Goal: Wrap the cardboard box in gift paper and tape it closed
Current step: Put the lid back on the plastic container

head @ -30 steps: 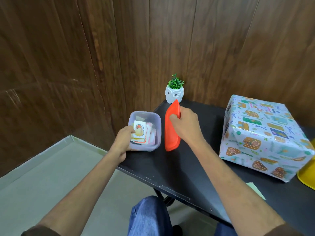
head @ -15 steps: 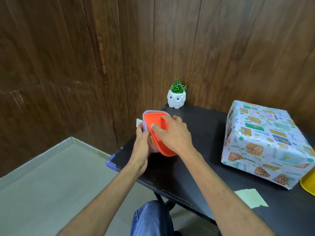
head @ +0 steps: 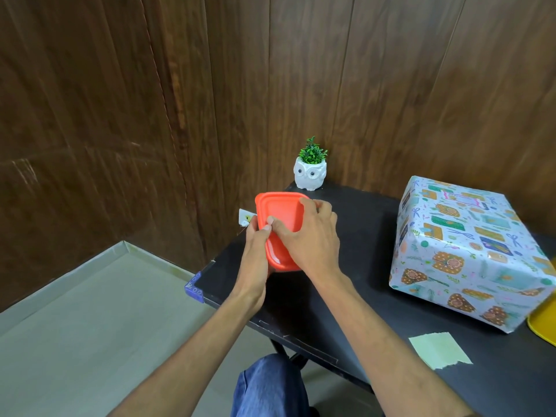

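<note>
The box, fully covered in light patterned gift paper, stands on the black table at the right, apart from both hands. At the table's left edge sits a small plastic container with an orange lid on top. My right hand lies over the lid, fingers curled on its far edge and thumb pressing its near side. My left hand grips the container's left side, which hides most of the tub.
A white owl pot with a green plant stands in the back corner. A pale green paper slip lies near the front edge. A yellow object shows at the right border. Wood panels close in behind.
The orange lid went from upright beside the open tub to lying on top of it. Both hands closed in on the container, now covered.
</note>
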